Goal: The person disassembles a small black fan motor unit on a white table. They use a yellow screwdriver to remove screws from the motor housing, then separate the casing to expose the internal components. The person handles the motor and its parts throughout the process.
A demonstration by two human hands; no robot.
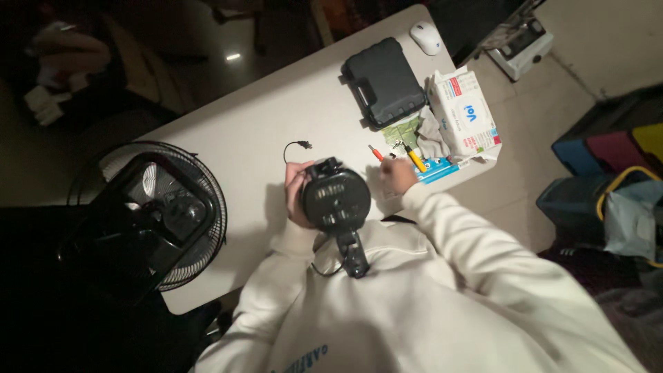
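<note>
My left hand [297, 195] grips the left side of a round black device [337, 200] with a slatted face, held over the near edge of the white table [255, 131]. Its black handle [354, 254] points back toward my chest. A thin black cable with a small plug [298, 145] curls on the table just beyond it. To the right of the device, my right hand [398, 173] rests on the table with its fingers curled. It lies next to a yellow-handled screwdriver [415, 159] and a red-handled tool [375, 152]. Whether anything small is in that hand is hidden.
A black hard case [383, 79] lies at the far right of the table, with a white mouse [426, 36] beyond it. A white pack of wipes [467, 114], a grey cloth [431, 141] and a blue packet [436, 170] sit at the right edge. A floor fan [157, 214] stands at left.
</note>
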